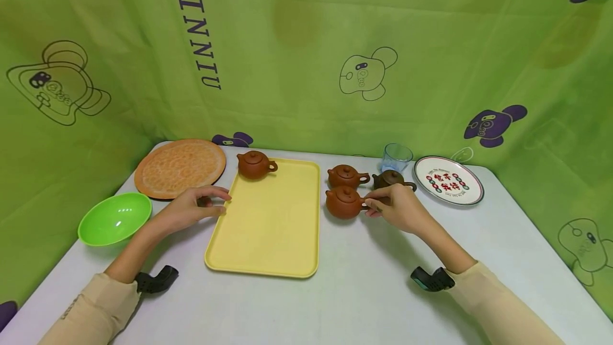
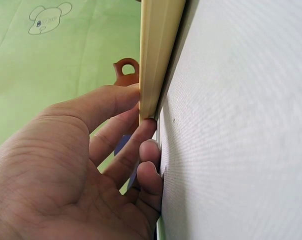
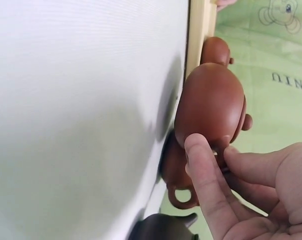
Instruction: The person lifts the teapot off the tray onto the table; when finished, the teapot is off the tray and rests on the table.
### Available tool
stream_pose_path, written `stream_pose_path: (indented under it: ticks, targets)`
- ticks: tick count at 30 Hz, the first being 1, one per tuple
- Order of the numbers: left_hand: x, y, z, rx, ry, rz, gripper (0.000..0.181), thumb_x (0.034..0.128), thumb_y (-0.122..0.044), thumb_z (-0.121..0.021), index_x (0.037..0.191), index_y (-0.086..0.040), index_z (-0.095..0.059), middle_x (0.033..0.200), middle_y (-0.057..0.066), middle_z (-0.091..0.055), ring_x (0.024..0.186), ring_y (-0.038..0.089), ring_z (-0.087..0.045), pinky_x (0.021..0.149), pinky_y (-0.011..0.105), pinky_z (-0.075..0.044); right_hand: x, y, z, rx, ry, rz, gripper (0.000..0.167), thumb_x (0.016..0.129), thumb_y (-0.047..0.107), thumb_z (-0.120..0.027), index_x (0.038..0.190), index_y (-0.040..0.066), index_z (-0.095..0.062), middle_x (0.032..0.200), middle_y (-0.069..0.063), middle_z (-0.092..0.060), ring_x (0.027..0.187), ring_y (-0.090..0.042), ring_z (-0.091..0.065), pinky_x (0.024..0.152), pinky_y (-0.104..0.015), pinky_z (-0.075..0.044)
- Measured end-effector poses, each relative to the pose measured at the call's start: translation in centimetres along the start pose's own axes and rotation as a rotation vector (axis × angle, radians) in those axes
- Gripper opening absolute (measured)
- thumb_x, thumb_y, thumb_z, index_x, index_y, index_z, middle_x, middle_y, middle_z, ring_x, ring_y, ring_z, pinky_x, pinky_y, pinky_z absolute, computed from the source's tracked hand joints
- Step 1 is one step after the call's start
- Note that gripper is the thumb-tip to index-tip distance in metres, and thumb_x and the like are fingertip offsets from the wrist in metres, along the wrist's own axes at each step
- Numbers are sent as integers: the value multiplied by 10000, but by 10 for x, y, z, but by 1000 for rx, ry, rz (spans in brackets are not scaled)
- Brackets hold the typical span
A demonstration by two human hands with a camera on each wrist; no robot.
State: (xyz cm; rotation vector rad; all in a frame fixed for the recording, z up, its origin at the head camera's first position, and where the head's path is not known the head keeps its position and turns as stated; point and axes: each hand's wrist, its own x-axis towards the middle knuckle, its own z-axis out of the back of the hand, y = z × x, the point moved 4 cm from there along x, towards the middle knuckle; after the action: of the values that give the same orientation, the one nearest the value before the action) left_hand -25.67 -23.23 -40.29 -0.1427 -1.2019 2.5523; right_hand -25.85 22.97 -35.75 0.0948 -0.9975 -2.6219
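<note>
A yellow tray [image 1: 268, 222] lies on the table with a reddish-brown teapot [image 1: 255, 165] at its far left corner. My left hand [image 1: 191, 209] is at the tray's left edge; in the left wrist view its thumb and fingers [image 2: 98, 107] pinch the rim [image 2: 158, 55]. To the right of the tray, my right hand [image 1: 399, 209] pinches the handle of a second reddish-brown teapot [image 1: 344, 204]. The right wrist view shows this teapot [image 3: 211, 105] between thumb and fingers at its handle. Behind it stand another reddish-brown teapot [image 1: 344, 176] and a dark one [image 1: 389, 178].
A green bowl [image 1: 115, 220] and a round orange-brown mat [image 1: 179, 168] are at the left. A blue-tinted glass [image 1: 396, 158] and a white patterned plate [image 1: 448, 180] stand at the back right. Green printed fabric [image 1: 287, 68] hangs behind the table.
</note>
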Motion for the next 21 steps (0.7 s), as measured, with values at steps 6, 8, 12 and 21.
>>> stream_pose_path:
  ticks: [6, 8, 12, 21]
  targets:
    - [0, -1, 0, 0, -5, -11, 281, 982, -200, -758, 1242, -94, -759, 1417, 177, -678, 957, 84, -561, 800, 212, -465, -1, -3, -3, -10, -3, 17, 192, 1012, 61, -689, 1105, -81, -778, 863, -138, -823, 764, -193, -804, 668, -247, -611]
    - [0, -1, 0, 2, -5, -9, 279, 980, -200, -760, 1239, -96, -760, 1418, 175, -678, 955, 85, -564, 804, 210, -465, -1, -4, -3, -11, -4, 20, 190, 1010, 59, -692, 1108, -78, -780, 857, -130, -823, 766, -195, -805, 666, -238, -607]
    - [0, 1, 0, 6, -3, -3, 278, 977, -199, -763, 1237, -102, -761, 1427, 174, -674, 961, 90, -565, 816, 208, -464, -1, -7, -4, -16, 2, 27, 192, 1011, 65, -694, 1117, -69, -782, 853, -116, -825, 769, -189, -806, 669, -231, -603]
    - [0, 3, 0, 15, -2, -9, 274, 980, -210, -761, 1237, -115, -761, 1427, 167, -677, 973, 102, -571, 820, 217, -469, 1, -9, -5, -8, 2, 28, 182, 1009, 59, -696, 1107, -67, -783, 858, -122, -824, 772, -189, -805, 678, -231, -610]
